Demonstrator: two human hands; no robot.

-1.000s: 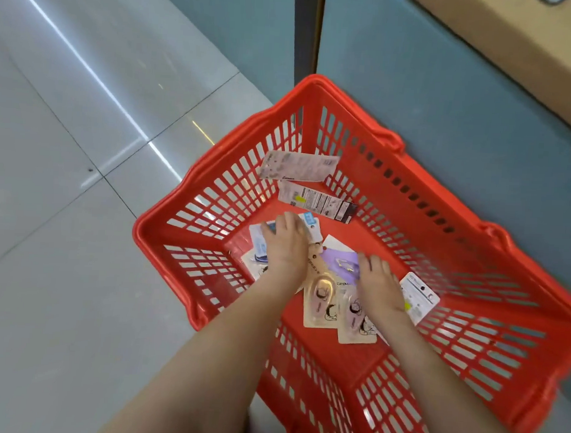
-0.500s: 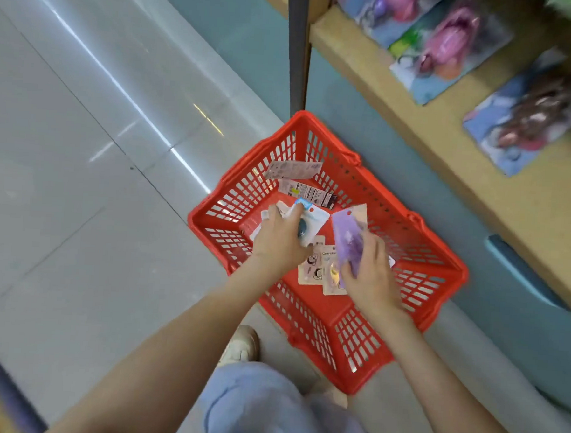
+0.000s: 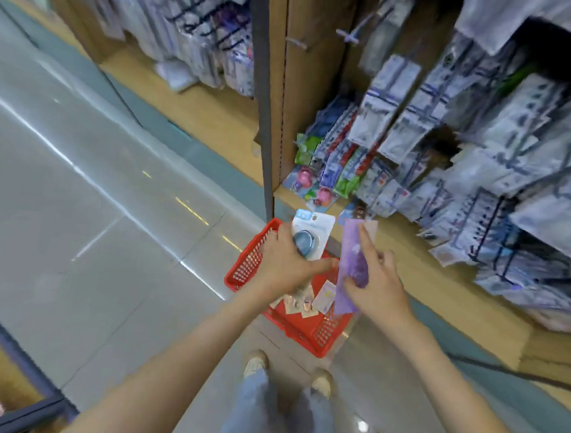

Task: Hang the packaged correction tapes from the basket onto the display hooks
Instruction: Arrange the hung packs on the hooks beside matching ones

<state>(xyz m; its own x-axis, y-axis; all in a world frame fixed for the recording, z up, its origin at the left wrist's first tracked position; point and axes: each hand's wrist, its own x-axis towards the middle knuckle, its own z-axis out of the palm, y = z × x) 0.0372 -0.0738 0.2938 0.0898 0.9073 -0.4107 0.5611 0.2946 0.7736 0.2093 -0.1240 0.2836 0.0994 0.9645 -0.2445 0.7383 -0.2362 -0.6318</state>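
My left hand point(image 3: 283, 262) grips a white-carded pack with a blue round correction tape point(image 3: 310, 236), held upright above the red basket point(image 3: 246, 267). My right hand point(image 3: 375, 280) holds a purple carded pack point(image 3: 353, 263) beside it, fingers along its edge. The basket stands on the floor below both hands, with several more packs point(image 3: 309, 300) lying in its bottom. Display hooks point(image 3: 295, 43) stick out of the wooden panel above, and rows of hanging packs point(image 3: 447, 142) fill the rack to the right; the picture there is blurred.
A dark upright post point(image 3: 264, 99) and wooden side panel divide two shelf bays. A low wooden shelf ledge point(image 3: 440, 274) runs along the right. Grey tiled floor point(image 3: 96, 206) lies to the left. My feet point(image 3: 286, 372) stand just behind the basket.
Both hands lifted out of the basket, each carrying a pack, and the view swung up from the basket to the display rack as I stood.
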